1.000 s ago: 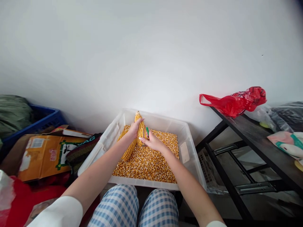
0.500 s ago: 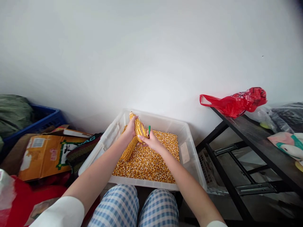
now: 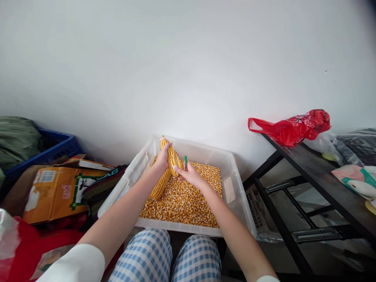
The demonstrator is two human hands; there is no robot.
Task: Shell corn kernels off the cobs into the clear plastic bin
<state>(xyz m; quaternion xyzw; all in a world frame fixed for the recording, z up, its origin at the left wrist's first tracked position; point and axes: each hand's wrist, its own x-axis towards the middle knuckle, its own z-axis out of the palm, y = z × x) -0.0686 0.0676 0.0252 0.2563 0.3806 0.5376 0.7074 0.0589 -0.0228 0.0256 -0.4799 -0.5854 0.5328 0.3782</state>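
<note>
A yellow corn cob [image 3: 171, 156] stands tilted over the bin, and my left hand [image 3: 162, 157] is wrapped round it. From the right, my right hand [image 3: 190, 173] closes on a small tool with a green handle [image 3: 185, 160]; the working end is hidden by my fingers and the cob. My right fingertips are at the lower part of this cob. Under my left wrist another corn cob [image 3: 160, 187] lies on the loose corn kernels [image 3: 185, 207]. The kernels fill the bottom of a translucent plastic bin [image 3: 202, 146] in front of my knees.
A white wall stands behind the bin. To the left are an orange cardboard box [image 3: 60, 196], a blue crate [image 3: 63, 147] and a dark mesh bag [image 3: 101, 190]. On the right, a black-framed table [image 3: 320, 172] holds a red plastic bag [image 3: 296, 127].
The cob in my left hand has risen very slightly, and my right hand has shifted a little along it. The bin and the lying cob have stayed put.
</note>
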